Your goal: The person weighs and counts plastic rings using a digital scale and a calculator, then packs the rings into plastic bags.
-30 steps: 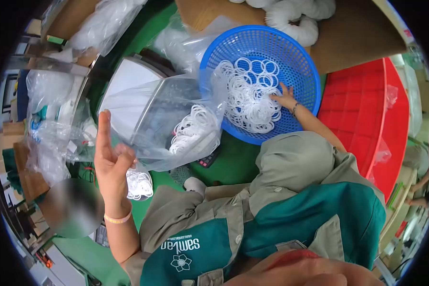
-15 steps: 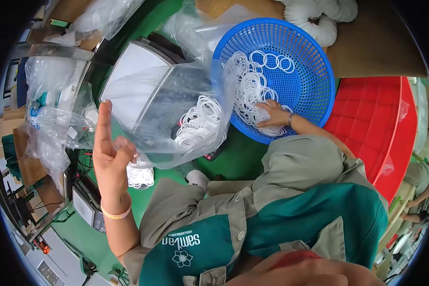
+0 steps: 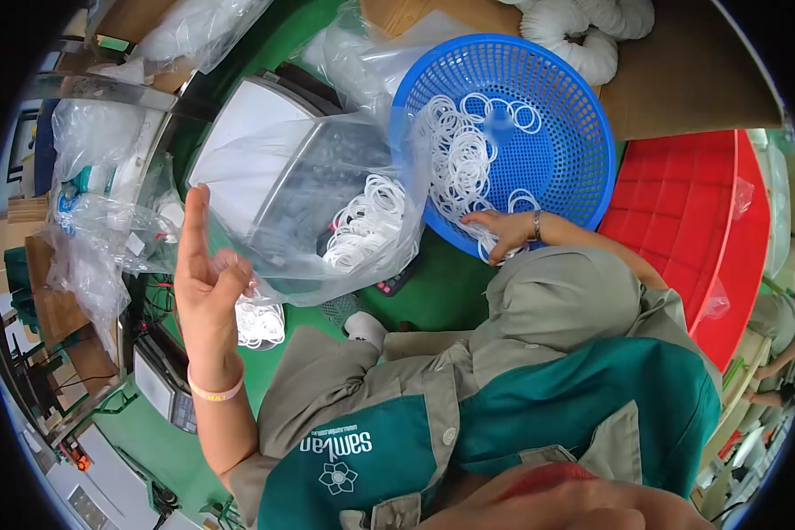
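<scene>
My left hand [image 3: 208, 278] pinches the near-left edge of a clear plastic bag [image 3: 283, 256], thumb and fingers curled in and the index finger pointing up. Inside the bag lies a heap of white rings [image 3: 367, 221]. A blue basket [image 3: 599, 163] stands to the right, with the bag's mouth against its left side. Loose white rings [image 3: 464, 159] lie along the basket's left part. My right hand [image 3: 506, 231] is in the basket at its near wall, fingers curled around some white rings; how many is hidden.
A scale with a white plate [image 3: 247, 132] sits behind the bag. To the right is a red crate [image 3: 676, 230], with a cardboard box [image 3: 689, 79] beyond. More white rings [image 3: 261, 325] lie below the bag. Another person's arm [image 3: 782, 362] shows at far right.
My right hand has drawn down toward the basket's near wall, and rings have shifted with it. My left hand stays at the bag's edge.
</scene>
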{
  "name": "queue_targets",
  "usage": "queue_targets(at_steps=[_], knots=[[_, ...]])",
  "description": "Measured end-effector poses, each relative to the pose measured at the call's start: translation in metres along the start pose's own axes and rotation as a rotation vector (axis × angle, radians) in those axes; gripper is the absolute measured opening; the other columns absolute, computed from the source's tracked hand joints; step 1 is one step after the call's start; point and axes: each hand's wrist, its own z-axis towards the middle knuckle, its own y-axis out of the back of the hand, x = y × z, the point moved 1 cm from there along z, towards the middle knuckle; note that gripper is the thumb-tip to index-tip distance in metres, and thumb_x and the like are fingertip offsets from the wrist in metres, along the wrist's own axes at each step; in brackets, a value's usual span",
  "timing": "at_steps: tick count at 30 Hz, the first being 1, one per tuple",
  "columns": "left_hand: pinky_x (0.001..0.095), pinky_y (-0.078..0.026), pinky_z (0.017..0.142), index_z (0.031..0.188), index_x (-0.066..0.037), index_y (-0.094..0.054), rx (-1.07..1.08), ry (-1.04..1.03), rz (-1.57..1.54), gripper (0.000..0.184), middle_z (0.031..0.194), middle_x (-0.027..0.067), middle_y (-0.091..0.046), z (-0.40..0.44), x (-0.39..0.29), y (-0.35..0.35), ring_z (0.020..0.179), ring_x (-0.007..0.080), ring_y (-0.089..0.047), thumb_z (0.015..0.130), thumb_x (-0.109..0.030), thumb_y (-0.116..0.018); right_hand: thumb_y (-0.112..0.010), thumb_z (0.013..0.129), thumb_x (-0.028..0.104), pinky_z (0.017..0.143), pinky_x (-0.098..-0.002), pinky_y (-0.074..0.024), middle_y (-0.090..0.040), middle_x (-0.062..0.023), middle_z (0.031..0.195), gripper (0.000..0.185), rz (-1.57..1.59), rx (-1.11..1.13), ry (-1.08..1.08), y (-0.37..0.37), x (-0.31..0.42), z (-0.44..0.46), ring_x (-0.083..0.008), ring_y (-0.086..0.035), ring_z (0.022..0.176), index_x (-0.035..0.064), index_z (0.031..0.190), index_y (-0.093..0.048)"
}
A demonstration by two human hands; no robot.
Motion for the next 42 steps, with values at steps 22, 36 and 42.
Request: queue_targets(at_steps=[22,36,42], knots=[[0.0200,-0.038,0.050,0.133,-0.002,-0.017,0.100,0.092,-0.118,0.072,0.092,0.0047,-0.050,-0.008,-0.009,-0.011,0.057,0.0068,-0.045,0.068,0.007,-0.046,-0.048,0.062,-0.007,0.068,-0.0284,-0.0482,-0.058,-0.0072,0.091,0.047,0.827,-0.955,0.179,0.094,-0.039,-0.075,-0.0174,-0.058,0.078,0.0012,0.108,-0.049],[0.0217,-0.039,0.052,0.134,0.000,-0.011,0.252,0.060,-0.007,0.075,0.077,0.0028,-0.052,-0.001,0.001,-0.030,0.055,0.0077,-0.045,0.069,0.004,-0.049,-0.053,0.068,-0.003,0.068,-0.0278,-0.0494,-0.061,-0.0110,0.087,0.028,0.671,-0.675,0.651,0.098,0.273,-0.098,-0.0165,-0.060,0.076,-0.0069,0.096,-0.054],[0.0224,-0.039,0.052,0.133,0.002,-0.011,0.170,0.025,-0.114,0.074,0.123,0.0108,-0.032,-0.012,-0.007,-0.019,0.062,0.0086,-0.048,0.069,0.006,-0.049,-0.062,0.066,0.007,0.084,-0.0317,-0.0402,-0.051,-0.0129,0.110,0.058,-0.200,-0.345,0.326,0.053,0.278,-0.020,-0.0208,-0.048,0.101,0.0038,0.119,-0.039]])
